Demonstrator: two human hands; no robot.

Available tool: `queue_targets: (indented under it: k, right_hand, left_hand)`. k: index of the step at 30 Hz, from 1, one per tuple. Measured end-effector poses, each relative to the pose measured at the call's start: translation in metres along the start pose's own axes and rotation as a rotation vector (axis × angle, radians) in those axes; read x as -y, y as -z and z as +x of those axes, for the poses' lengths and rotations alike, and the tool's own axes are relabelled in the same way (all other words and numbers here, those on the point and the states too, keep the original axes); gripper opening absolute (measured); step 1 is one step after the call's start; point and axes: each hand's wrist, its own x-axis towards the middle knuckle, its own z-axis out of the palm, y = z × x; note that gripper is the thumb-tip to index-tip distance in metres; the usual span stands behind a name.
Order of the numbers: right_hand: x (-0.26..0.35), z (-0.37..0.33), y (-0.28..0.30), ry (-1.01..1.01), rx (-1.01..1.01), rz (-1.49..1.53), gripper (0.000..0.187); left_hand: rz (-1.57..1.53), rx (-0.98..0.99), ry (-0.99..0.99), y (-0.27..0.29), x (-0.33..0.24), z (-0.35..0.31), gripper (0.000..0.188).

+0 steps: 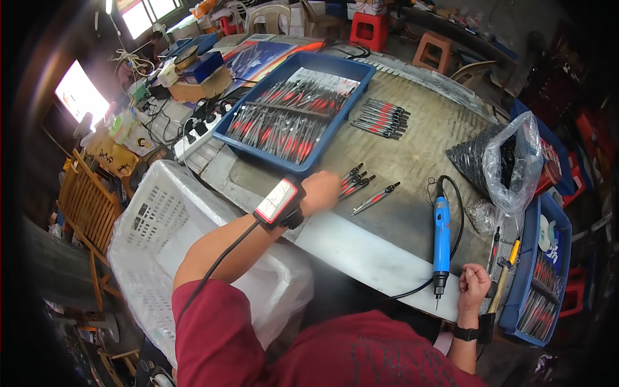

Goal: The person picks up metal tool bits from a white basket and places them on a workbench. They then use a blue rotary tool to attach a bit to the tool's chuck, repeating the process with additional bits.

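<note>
My left hand (320,193) is closed, knuckles up, beside a small group of black drawing compasses (356,182). Its fingertips are hidden, so whether it grips one is unclear. Just right of that group lies a single compass (376,198) with silver legs. My right hand (474,285), fingers curled and nothing visible in them, rests at the right end of a white board (367,253). Left of it, a blue electric screwdriver (441,235) hangs bit down over the board. Farther back, a neat row of red-and-black compasses (380,119) lies on the table.
A blue tray (308,166) full of compasses stands behind my left hand. A plastic-lined white crate (151,213) is at left. To the right are a clear bag of black parts (509,161), a hammer (500,284) and another blue tray (514,309). A cord runs from the screwdriver.
</note>
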Motion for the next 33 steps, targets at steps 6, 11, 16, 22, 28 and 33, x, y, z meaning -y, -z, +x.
queue_targets:
  k: [6, 11, 16, 22, 28, 33]
  right_hand:
    - [0.001, 0.001, -0.001, -0.020, 0.005, 0.027, 0.009]
    - [0.001, 0.000, 0.000, -0.022, -0.007, 0.028, 0.009]
    - [0.002, 0.000, 0.000, -0.030, -0.005, 0.035, 0.008]
    - [0.001, 0.000, 0.001, -0.036, -0.012, 0.035, 0.008]
    - [0.000, 0.000, 0.002, -0.020, -0.006, 0.036, 0.008]
    - [-0.004, 0.000, 0.004, -0.003, -0.013, 0.036, 0.008]
  left_hand:
    - [-0.115, 0.011, 0.105, -0.004, 0.000, 0.008, 0.020]
    - [-0.164, -0.035, 0.040, -0.006, -0.003, 0.009, 0.021]
    - [-0.218, -0.089, -0.010, -0.008, -0.005, 0.007, 0.019]
    - [-0.219, -0.063, -0.026, -0.009, -0.005, 0.006, 0.017]
    - [-0.276, -0.143, 0.001, -0.006, -0.007, 0.005, 0.017]
    - [-0.351, -0.287, -0.061, 0.022, -0.017, -0.003, 0.017]
